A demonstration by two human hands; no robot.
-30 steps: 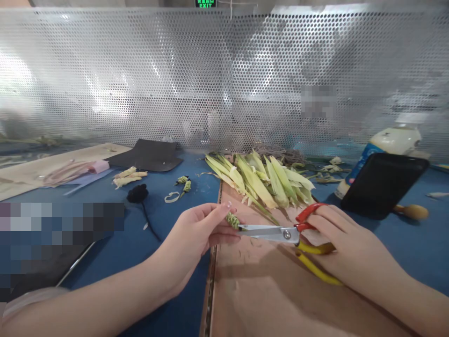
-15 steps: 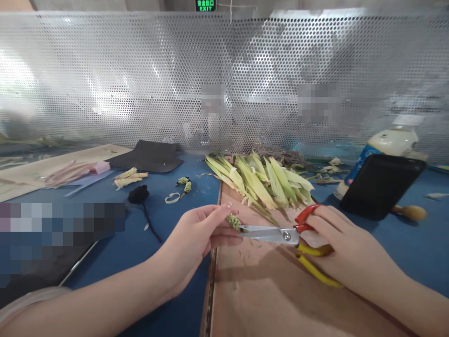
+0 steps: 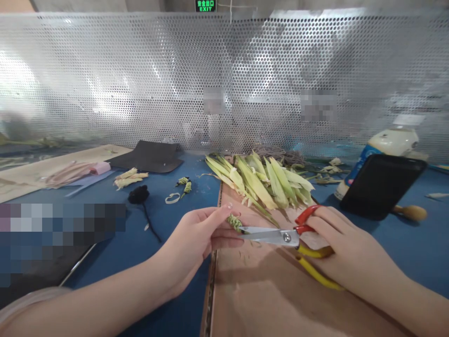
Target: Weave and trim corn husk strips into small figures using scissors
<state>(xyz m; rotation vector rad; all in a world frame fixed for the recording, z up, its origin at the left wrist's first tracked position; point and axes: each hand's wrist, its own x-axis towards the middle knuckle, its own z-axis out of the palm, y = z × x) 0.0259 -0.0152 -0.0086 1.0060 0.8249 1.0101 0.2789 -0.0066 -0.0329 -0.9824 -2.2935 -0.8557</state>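
Between thumb and fingers, my left hand (image 3: 199, 231) pinches a small green braided piece (image 3: 234, 222), which looks woven from plant strips. My right hand (image 3: 345, 245) is wrapped round the handles of scissors (image 3: 268, 235), one handle red and the other yellow. The blades point left and their tips are at the lower end of the braided piece, parted only slightly. Beyond both hands lies a heap of pale green corn husks (image 3: 261, 182). Two similar green braided pieces (image 3: 185, 185) rest on the blue table to the left.
A wooden board (image 3: 266, 290) lies under my hands on the blue table (image 3: 140, 299). A black phone (image 3: 382, 187) leans against a bottle (image 3: 396, 140) on the right. To the left are a black flower-like piece (image 3: 138, 194) and black sheet (image 3: 145, 157). A perforated metal screen (image 3: 140, 70) stands behind.
Hardly anything differs. The scissors have shifted very slightly at the braided piece, and both hands keep their grip.
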